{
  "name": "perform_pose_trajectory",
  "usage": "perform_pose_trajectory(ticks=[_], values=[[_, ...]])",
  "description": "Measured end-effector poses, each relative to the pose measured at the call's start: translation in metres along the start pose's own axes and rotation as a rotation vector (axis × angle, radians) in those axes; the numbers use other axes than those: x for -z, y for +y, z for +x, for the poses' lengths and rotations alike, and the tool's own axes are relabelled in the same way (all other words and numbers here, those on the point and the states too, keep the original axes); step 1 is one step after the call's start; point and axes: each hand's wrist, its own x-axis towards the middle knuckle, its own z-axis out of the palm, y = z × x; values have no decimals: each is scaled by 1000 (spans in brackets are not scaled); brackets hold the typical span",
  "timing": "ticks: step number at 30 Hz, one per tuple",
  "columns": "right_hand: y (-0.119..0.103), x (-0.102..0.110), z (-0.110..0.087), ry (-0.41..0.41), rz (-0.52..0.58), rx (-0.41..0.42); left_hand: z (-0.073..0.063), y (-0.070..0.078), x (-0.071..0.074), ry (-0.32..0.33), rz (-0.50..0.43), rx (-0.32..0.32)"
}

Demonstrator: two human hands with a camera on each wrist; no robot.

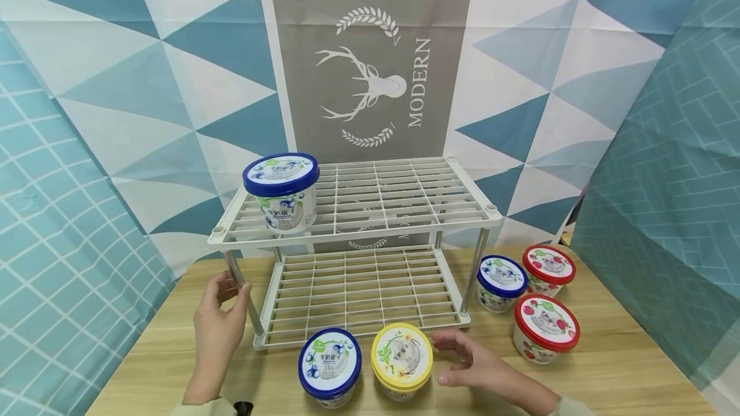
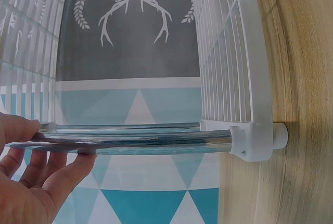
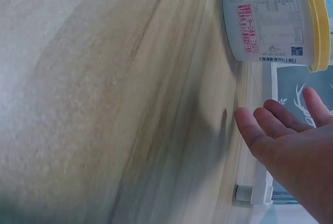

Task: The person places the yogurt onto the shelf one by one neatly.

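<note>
My left hand (image 1: pixel 220 323) grips the front left metal post (image 2: pixel 156 143) of a white two-tier wire rack (image 1: pixel 370 236). In the left wrist view the thumb lies on one side of the post, the fingers on the other. My right hand (image 1: pixel 482 368), fingers spread and relaxed, is just right of a yellow-lidded tub (image 1: pixel 403 359). The right wrist view has a gap between the fingertips (image 3: pixel 244 117) and that tub. Left of it, in front of the rack, stands a blue-lidded tub (image 1: pixel 331 364). Another blue-lidded tub (image 1: pixel 281 194) sits on the upper tier's left end.
Right of the rack, a third blue-lidded tub (image 1: pixel 500 281) stands near two red-lidded tubs (image 1: pixel 546 326) on the wooden table (image 1: pixel 624 384). Behind the rack hangs a patterned cloth (image 1: pixel 509 69) with a deer print. Tiled-pattern cloths (image 1: pixel 46 262) flank the table.
</note>
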Motion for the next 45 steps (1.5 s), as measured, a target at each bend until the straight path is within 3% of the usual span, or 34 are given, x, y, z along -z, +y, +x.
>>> perform_pose_trajectory(ticks=[24,32,45], values=[[6,-26,2,1,67,-83,0,-1,-1,1,0,-5],[5,-36,3,41,65,-74,0,-2,-1,7,9,11],[7,-49,9,153,23,-157,0,-1,0,1,-1,10]])
